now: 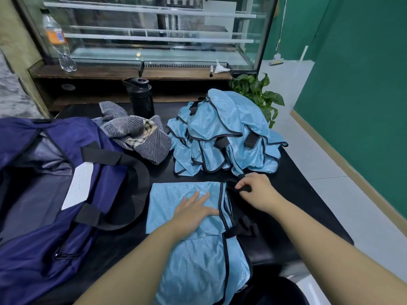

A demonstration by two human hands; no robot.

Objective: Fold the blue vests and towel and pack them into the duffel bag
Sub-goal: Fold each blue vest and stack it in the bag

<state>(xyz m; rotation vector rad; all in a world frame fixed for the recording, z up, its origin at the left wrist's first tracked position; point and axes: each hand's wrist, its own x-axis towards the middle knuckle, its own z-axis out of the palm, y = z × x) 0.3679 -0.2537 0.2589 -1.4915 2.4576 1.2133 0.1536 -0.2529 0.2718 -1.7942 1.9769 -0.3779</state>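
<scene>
A light blue vest with dark trim lies spread on the black table in front of me, its near end hanging over the table edge. My left hand presses flat on its middle with straight fingers. My right hand pinches the vest's black strap at its right edge. A heap of several more blue vests sits behind. A crumpled grey striped towel lies at centre left. The open navy duffel bag fills the left side.
A black drinking bottle stands behind the towel. A clear plastic bottle stands on the wooden shelf before a glass display case. A potted plant sits at the table's far right corner. White floor tiles lie to the right.
</scene>
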